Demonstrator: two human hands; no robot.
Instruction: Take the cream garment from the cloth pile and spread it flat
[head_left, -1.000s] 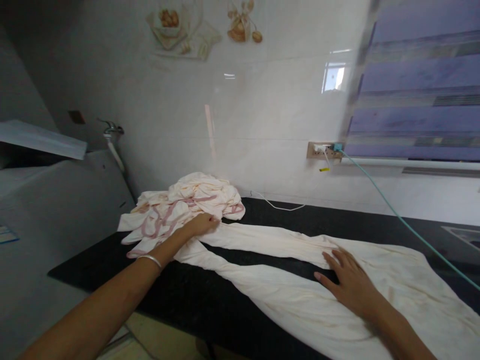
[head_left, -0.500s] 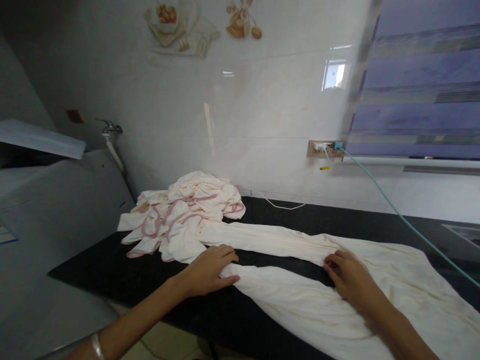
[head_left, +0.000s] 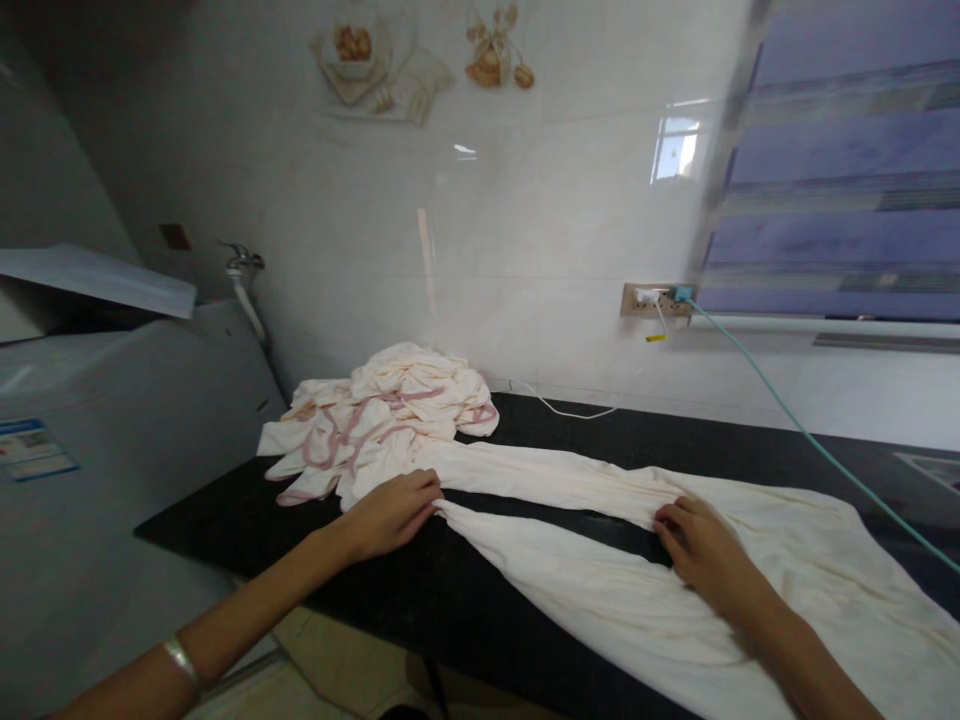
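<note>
A cream pair of trousers [head_left: 600, 590] lies stretched across the black countertop [head_left: 420, 600], its two legs apart with a dark gap between them. My left hand [head_left: 394, 512] is closed on the end of the nearer leg and pulls it taut toward the left. At the crotch, where the legs join, my right hand [head_left: 701, 555] has its thumb and fingers pinched on the cloth. The farther leg runs left to a crumpled heap of cream clothes with pink trim [head_left: 420, 390], and its end merges with the heap.
A teal cord [head_left: 780, 390] runs from the wall socket [head_left: 656, 299] down over the right side. A white cable [head_left: 562, 411] lies along the wall. On the left stand a washing machine [head_left: 142, 420] and a tap [head_left: 241, 260].
My left hand has moved left and closed on the end of the nearer leg, drawing it tauter. The right hand stays at the crotch. The view has shifted slightly.
</note>
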